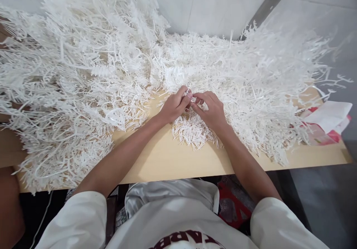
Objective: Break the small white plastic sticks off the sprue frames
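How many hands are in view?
2. The left hand and the right hand meet at the middle of the table, both pinching one small plastic piece at the edge of the white plastic pile. The pile could hide others.

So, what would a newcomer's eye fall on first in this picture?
First, the huge heap of white plastic sprigs that covers most of the table. At its middle the left hand and right hand meet, both pinching one small sprig. A red and white bag lies at the far right.
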Motion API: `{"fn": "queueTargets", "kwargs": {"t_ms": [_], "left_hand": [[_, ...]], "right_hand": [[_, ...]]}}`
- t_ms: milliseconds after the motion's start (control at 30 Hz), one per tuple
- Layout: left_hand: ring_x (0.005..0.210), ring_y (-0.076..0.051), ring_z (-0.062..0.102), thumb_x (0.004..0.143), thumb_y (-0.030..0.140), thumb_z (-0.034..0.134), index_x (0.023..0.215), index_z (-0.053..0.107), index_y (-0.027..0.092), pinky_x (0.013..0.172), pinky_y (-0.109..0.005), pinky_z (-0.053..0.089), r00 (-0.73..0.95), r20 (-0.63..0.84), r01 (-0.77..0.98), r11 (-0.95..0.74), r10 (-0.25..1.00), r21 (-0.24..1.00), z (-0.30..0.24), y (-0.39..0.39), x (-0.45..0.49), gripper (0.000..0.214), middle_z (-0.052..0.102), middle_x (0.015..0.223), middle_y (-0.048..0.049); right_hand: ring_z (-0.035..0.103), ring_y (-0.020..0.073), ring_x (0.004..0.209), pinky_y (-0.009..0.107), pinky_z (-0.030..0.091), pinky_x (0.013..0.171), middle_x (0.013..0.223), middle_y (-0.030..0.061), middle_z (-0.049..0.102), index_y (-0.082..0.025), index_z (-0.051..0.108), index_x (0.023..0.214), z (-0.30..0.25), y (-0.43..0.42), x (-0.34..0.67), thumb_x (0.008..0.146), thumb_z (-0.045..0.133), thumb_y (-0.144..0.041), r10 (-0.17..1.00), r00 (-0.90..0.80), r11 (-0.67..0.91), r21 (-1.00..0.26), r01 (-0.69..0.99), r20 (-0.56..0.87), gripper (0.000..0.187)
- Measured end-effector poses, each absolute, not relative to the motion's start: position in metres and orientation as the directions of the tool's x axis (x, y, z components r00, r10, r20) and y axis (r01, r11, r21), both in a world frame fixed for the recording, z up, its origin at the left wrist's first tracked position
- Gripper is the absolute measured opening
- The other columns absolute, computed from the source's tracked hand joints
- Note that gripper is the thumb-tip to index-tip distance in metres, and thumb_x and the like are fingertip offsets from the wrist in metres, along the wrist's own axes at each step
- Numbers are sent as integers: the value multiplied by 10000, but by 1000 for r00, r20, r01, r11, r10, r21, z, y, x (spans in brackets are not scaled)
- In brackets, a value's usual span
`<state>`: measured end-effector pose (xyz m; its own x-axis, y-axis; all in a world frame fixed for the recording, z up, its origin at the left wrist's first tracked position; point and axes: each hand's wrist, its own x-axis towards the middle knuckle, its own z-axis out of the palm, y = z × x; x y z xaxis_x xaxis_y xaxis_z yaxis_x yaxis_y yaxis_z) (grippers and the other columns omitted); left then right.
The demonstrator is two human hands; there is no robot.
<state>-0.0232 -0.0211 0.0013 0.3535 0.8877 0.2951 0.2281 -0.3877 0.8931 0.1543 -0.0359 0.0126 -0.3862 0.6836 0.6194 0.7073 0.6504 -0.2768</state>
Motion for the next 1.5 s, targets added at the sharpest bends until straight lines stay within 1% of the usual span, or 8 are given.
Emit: {"fn": "queueTargets", "kwargs": {"t_ms": [167,367,500,700,967,1167,1367,1500], "left_hand": [[529,-70,560,988,522,348,810,391,213,537,-207,417,378,290,265,-403,879,876,3,-22,-23,358,569,591,58],[489,-98,519,1002,491,304,853,424,221,514,-237,366,374,319,442,-470,871,764,3,-24,-21,332,529,560,54],[499,-110,506,1002,497,298,935,473,223,517,-244,349,409,357,497,-533,840,685,1,-24,-21,332,530,584,43],[487,-95,495,968,555,382,984,502,222,521,-226,363,461,327,448,-535,825,716,1,-23,-22,354,527,560,62],[479,-103,503,1000,482,323,964,447,220,516,-235,348,369,316,446,-465,874,765,1,-25,-21,292,521,542,65],[418,-100,411,995,423,354,886,444,225,483,-250,296,353,325,485,-468,878,739,1,-25,-20,243,439,497,75],[492,-103,502,1008,467,310,949,452,224,538,-244,360,347,323,467,-461,880,755,3,-25,-22,287,528,551,61],[533,-100,538,1010,489,285,957,460,222,571,-239,394,407,283,454,-461,869,762,6,-24,-24,323,579,604,51]], "right_hand": [[584,113,685,248,457,616,790,7,664,-207,595,948,12,-39,151,924,502,-230,693,-383,640,-276,717,611,99],[520,89,598,242,436,598,748,-17,629,-210,547,811,17,-42,145,821,549,-221,800,-258,529,-433,730,542,15],[439,86,569,249,366,569,667,-28,539,-203,504,733,20,-42,145,828,507,-233,843,-263,480,-435,762,469,99],[393,89,583,247,316,561,646,-34,472,-204,475,681,21,-39,150,774,537,-238,816,-326,534,-409,740,477,117],[356,82,557,244,291,553,602,-52,409,-211,367,639,20,-43,143,764,504,-172,829,-283,513,-455,728,482,190],[272,103,553,281,269,577,576,-38,410,-217,324,645,27,-50,138,804,421,-138,761,-453,594,-218,774,464,202],[339,100,559,265,243,552,605,-32,443,-215,323,676,29,-49,138,851,418,-268,925,-309,376,-417,828,220,206],[336,99,573,265,243,565,627,-27,459,-211,353,673,25,-45,142,848,424,-295,927,-307,372,-409,833,216,207]]}}
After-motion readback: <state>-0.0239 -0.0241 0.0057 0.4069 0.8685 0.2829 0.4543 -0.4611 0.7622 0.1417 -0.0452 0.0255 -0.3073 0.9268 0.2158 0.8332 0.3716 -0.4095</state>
